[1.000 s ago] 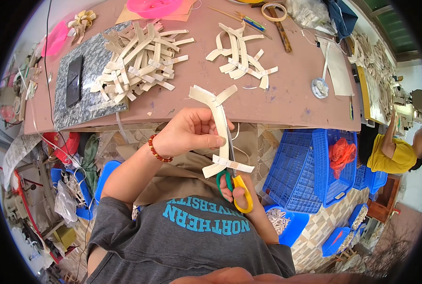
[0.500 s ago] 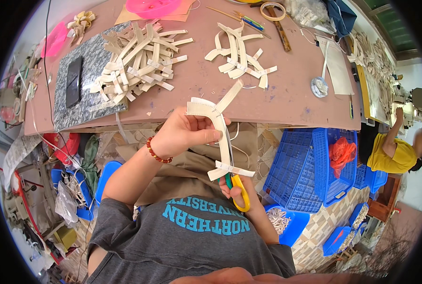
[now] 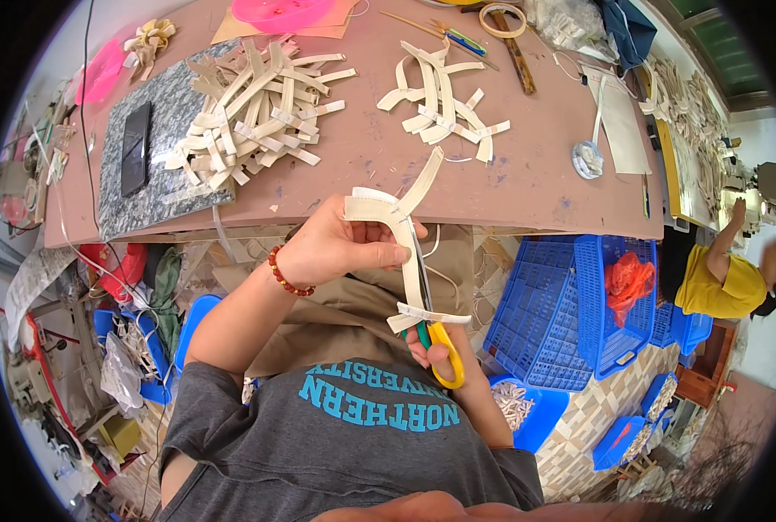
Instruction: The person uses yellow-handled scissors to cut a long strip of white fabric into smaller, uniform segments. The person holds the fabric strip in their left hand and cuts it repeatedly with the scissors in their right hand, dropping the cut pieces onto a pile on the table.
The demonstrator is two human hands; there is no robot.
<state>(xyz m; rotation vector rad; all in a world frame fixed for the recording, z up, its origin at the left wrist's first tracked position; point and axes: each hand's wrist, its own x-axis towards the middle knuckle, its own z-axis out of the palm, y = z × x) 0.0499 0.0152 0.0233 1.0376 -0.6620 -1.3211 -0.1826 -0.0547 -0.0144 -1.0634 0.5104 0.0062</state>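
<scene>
My left hand [image 3: 353, 244] pinches a cream sewn strap piece [image 3: 412, 271] between thumb and fingers, just off the table's near edge. The piece branches at its upper end and has a short crosswise strip at its lower end. In my right hand [image 3: 440, 350] is a pair of scissors [image 3: 447, 358] with yellow and green handles. Their blades run up along the strap's right side, partly hidden behind it. On the table beyond lie a big heap of similar cream straps [image 3: 262, 113] and a smaller bunch [image 3: 440, 96].
A phone [image 3: 136, 150] lies on a grey speckled slab [image 3: 118, 204] at the left. A hammer [image 3: 520, 65], tape roll [image 3: 502, 19] and pink dish [image 3: 281, 12] sit toward the back. Blue crates [image 3: 540, 313] stand right of my lap. Another person in yellow [image 3: 722, 283] is farther right.
The strap piece has shifted and tilted very slightly in my left hand, its upper branch a little further left. The other person's raised arm has moved a bit.
</scene>
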